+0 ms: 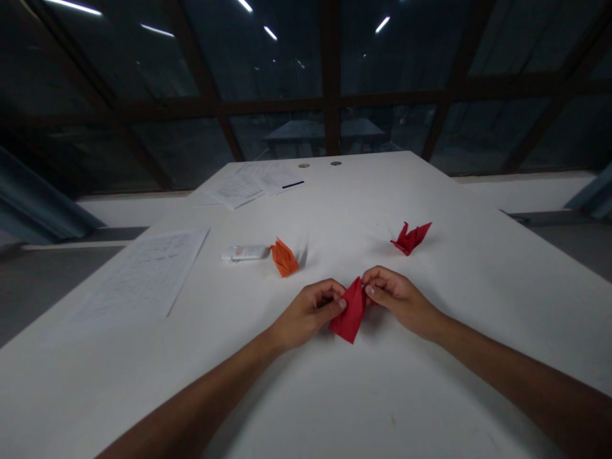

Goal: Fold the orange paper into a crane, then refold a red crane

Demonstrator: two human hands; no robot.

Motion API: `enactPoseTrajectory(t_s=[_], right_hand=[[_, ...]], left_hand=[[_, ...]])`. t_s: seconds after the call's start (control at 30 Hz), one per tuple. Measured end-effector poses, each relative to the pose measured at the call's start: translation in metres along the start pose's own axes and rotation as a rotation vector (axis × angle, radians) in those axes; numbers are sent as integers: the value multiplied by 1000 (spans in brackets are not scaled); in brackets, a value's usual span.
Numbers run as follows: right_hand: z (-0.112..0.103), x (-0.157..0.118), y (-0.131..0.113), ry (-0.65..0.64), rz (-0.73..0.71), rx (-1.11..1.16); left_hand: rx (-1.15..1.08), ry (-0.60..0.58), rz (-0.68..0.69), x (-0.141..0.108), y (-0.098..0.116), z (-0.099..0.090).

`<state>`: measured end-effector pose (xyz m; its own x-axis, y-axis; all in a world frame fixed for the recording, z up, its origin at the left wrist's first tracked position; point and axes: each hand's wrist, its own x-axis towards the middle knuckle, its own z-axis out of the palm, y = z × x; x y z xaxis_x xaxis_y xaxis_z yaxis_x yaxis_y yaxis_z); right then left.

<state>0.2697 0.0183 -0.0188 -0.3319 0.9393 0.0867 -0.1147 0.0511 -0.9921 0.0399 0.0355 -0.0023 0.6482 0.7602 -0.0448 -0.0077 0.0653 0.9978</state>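
A folded red paper (pixel 350 313) is held up between my two hands, just above the white table (pixel 406 395). My left hand (pixel 315 312) pinches its left side, thumb in front. My right hand (pixel 394 294) pinches its upper right edge with thumb and fingertips. Beyond my left hand stands an orange folded paper piece (pixel 285 257), beside a white remote-like device (pixel 248 252). Past my right hand sits a red paper crane (pixel 411 239) with its wings raised.
A printed sheet (pixel 148 271) lies at the left. More papers (pixel 243 186) lie toward the far left edge, with a dark strip (pixel 293 185) on them. Two small round discs (pixel 336 163) are near the far edge, before dark windows.
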Motion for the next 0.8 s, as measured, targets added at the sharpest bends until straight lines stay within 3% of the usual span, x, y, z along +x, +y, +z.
enactPoseTrajectory(t_s=[0.27, 0.47, 0.8], right_hand=[[1, 0, -6, -6, -12, -25], [-1, 0, 0, -19, 14, 95], [3, 1, 3, 85, 22, 125]], left_hand=[[-25, -24, 18, -2, 0, 1], [-32, -32, 43, -1, -2, 2], [34, -2, 76, 1, 0, 4]])
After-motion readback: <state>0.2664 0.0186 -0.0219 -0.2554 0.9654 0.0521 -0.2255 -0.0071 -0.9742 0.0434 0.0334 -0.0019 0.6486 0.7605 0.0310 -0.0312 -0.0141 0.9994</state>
